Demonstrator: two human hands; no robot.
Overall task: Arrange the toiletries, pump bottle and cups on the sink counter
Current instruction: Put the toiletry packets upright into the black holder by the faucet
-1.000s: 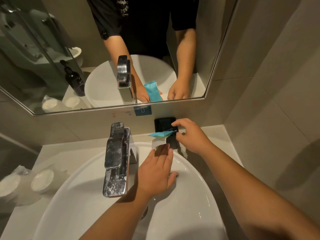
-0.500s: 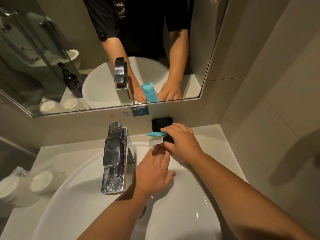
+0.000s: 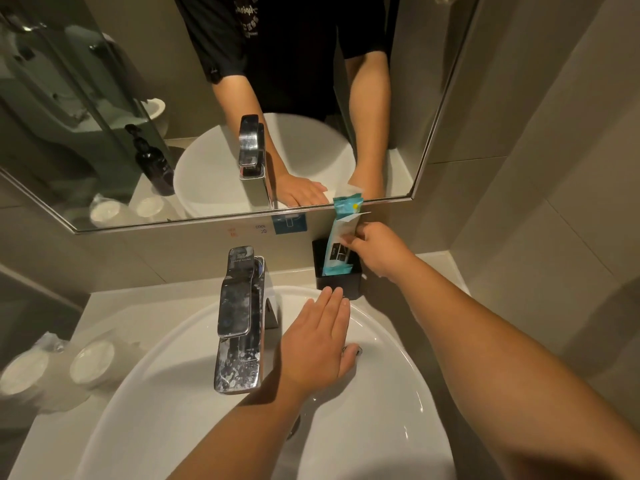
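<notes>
Right hand [image 3: 379, 251] pinched the blue sachets [image 3: 341, 237] upright in the black holder [image 3: 337, 282] — left hand [image 3: 317, 344] lay flat, fingers spread, empty, over the basin [image 3: 398, 393].

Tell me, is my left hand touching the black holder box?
Cannot tell. In the head view the left hand lies flat over the basin, its fingertips overlapping the black holder box's front edge, so neither contact nor gap shows plainly.
</notes>
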